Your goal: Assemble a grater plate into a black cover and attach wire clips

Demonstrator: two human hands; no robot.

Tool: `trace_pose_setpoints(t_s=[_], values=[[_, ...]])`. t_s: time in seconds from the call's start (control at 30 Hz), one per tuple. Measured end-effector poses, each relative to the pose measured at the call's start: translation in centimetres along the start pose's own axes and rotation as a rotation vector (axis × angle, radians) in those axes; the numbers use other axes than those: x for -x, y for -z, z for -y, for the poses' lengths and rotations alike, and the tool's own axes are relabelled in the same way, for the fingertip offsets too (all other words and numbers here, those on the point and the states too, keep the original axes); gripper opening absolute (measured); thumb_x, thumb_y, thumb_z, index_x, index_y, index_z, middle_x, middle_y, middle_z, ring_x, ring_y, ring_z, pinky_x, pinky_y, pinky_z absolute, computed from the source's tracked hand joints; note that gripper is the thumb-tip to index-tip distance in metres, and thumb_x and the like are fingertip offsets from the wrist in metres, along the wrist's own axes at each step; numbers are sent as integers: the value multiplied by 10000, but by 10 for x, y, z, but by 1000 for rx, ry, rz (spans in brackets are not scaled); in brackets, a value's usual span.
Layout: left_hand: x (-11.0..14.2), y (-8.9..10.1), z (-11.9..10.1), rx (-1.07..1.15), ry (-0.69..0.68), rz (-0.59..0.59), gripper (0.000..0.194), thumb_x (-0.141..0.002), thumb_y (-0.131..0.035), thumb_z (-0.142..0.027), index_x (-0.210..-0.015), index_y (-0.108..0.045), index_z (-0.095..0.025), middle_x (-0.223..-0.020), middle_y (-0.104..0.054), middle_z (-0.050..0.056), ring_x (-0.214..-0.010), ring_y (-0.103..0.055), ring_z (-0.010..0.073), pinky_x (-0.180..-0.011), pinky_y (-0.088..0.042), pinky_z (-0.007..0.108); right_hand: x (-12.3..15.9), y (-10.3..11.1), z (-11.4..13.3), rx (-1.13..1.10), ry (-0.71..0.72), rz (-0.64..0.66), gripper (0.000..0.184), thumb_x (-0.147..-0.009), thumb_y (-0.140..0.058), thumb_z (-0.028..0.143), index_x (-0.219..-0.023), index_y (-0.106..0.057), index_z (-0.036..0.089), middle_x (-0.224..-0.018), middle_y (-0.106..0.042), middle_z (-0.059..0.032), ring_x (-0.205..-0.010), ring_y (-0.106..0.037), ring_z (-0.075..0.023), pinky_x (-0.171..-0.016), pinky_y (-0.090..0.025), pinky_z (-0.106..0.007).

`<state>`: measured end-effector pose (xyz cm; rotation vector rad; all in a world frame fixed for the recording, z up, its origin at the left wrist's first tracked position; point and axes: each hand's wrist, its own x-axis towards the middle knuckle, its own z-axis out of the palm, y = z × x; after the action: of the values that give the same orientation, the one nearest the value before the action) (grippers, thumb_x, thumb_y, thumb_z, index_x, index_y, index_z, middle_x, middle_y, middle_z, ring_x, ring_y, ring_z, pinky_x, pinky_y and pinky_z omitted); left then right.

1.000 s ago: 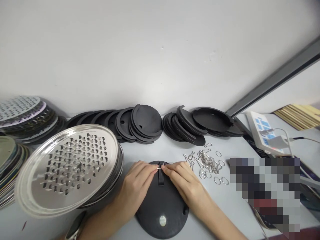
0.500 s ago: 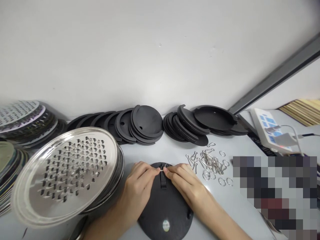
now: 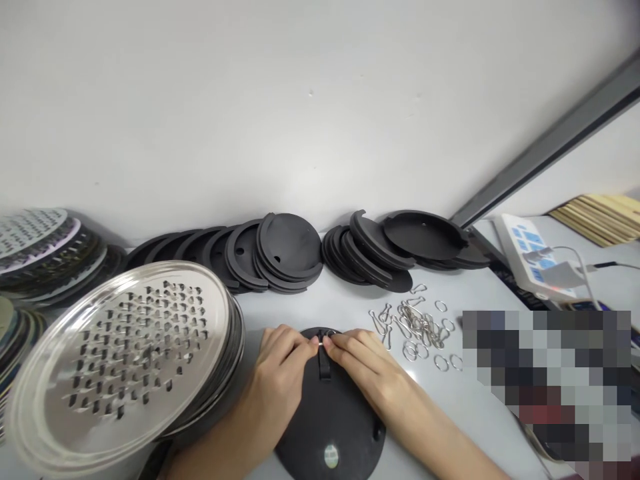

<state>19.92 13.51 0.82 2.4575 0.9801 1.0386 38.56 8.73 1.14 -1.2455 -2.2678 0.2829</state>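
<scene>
A round black disc (image 3: pixel 333 407) lies on the table in front of me, with a small round sticker (image 3: pixel 331 457) near its lower edge. Along its upper middle runs a short black strap-like piece (image 3: pixel 325 368). At the top of that piece, a small metal wire piece (image 3: pixel 321 343) shows between my thumbs. My left hand (image 3: pixel 281 363) pinches it from the left, fingers curled. From the other side my right hand (image 3: pixel 367 363) pinches it too, its fingers resting over the disc's upper right edge. The fingertips partly cover the wire's shape.
Loose metal rings and wire clips (image 3: pixel 423 327) lie right of my hands. A stack topped by a perforated metal disc (image 3: pixel 135 353) stands at left. Black round pieces (image 3: pixel 290 247) line the wall. A power strip (image 3: pixel 535 257) and a blurred-out patch are at right.
The view has shifted slightly, so the surroundings sit a little further left. Both hands still pinch at the top of the black disc, with thumbs slightly repositioned.
</scene>
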Motion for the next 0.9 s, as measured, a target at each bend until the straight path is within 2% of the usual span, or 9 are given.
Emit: trace_pose_setpoints(t_s=[0.13, 0.27, 0.47, 0.6, 0.77, 0.9], values=[[-2, 1, -1, -29, -19, 16, 219, -960, -434, -93, -870, -616, -175, -727, -564, 4, -687, -542, 127, -660, -450, 289, -4, 0, -2, 10, -2, 14, 272, -986, -374, 127, -1165, -579, 123, -949, -639, -115, -873, -564, -213, -773, -518, -379], [2, -2, 0, -23, -17, 8, 206, -952, -437, -69, -890, -606, -171, -755, -563, 16, -710, -537, 138, -672, -445, 308, -11, 4, -3, -66, -87, 30, 212, -975, -414, 164, -989, -625, 159, -852, -614, -76, -802, -552, -194, -718, -492, -350], [7, -2, 2, -49, -54, 51, 196, -939, -442, -36, -966, -590, -161, -835, -589, 38, -772, -562, 160, -708, -458, 330, -22, 11, -9, -209, -198, 102, 181, -984, -429, 191, -959, -607, 193, -860, -591, -42, -821, -525, -178, -767, -458, -334], [7, 3, 3, -120, -85, 96, 249, -936, -439, -31, -1118, -565, -147, -935, -621, 67, -853, -590, 188, -771, -472, 359, -19, 8, -13, -276, -209, 81, 189, -989, -409, 173, -1019, -594, 199, -886, -575, -38, -846, -512, -175, -784, -444, -326], [9, 7, 4, -102, -68, 112, 293, -955, -414, -53, -1211, -527, -141, -971, -640, 76, -907, -606, 195, -824, -477, 367, -9, 3, -12, -263, -158, 47, 275, -983, -409, 142, -1225, -521, 210, -926, -573, -49, -861, -492, -187, -795, -444, -342], [9, 4, 5, -36, 1, 114, 254, -956, -424, -60, -1139, -554, -180, -974, -647, 54, -927, -608, 187, -864, -465, 366, -2, 2, -12, -222, -107, 28, 286, -980, -414, 136, -1242, -515, 190, -986, -589, -70, -914, -502, -193, -823, -453, -348]])
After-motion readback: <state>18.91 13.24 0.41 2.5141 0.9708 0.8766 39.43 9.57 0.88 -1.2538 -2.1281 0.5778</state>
